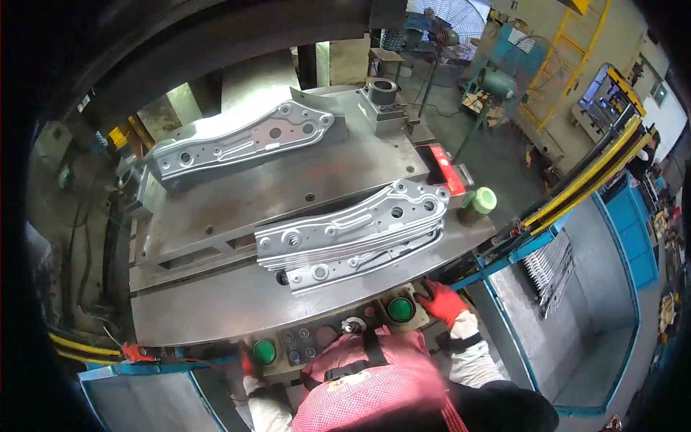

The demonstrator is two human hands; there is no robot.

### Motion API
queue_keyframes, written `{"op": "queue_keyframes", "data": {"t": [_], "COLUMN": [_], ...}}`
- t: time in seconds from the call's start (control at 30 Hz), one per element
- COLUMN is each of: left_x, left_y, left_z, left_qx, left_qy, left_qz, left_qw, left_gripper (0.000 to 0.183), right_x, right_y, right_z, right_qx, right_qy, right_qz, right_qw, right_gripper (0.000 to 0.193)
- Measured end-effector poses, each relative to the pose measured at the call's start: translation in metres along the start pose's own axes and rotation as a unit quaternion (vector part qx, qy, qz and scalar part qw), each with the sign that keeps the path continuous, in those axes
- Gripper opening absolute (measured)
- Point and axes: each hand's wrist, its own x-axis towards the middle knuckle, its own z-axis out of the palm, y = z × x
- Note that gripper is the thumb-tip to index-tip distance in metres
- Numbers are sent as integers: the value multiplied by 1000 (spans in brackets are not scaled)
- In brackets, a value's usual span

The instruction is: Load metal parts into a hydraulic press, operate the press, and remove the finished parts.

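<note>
My right hand (443,302), in a red glove, rests at the right end of a control panel (371,312), fingers apart beside a round green button (401,309). At the panel's other end, my left hand (250,362), also red-gloved, is beside a second green button (265,352); its fingers are dark and partly hidden. Beyond the panel, a stack of long stamped metal brackets (353,223) lies on the front of the press bed, one lower bracket (324,272) jutting toward me. Another bracket (245,140) sits on the die (288,187) further back. Neither hand touches the brackets.
A green-lidded container (484,201) stands at the bed's right edge, near a red box (445,171). On the right is a blue-framed bin (576,338) holding several stacked metal parts (547,270). Another bin (151,399) is at lower left. Yellow bars (586,176) flank the press.
</note>
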Motion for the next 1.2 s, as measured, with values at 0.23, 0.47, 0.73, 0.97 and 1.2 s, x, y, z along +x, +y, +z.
{"op": "queue_keyframes", "data": {"t": [0.23,0.47,0.73,0.97,1.2], "left_x": [23,-12,78,187,197], "left_y": [-4,282,468,569,599], "left_z": [-10,9,101,163,153], "left_qx": [253,312,428,543,522], "left_qy": [222,455,112,153,79], "left_qz": [-85,277,491,451,479], "left_qw": [938,787,750,692,701], "left_gripper": [63,75,77,63,37], "right_x": [45,125,151,147,156], "right_y": [-103,-199,-200,-207,-203], "right_z": [-97,-103,-52,-61,-57], "right_qx": [126,-42,-61,-30,-34], "right_qy": [171,220,205,211,197], "right_qz": [-204,-379,-336,-331,-309], "right_qw": [956,898,917,919,930], "right_gripper": [54,58,56,55,56]}}
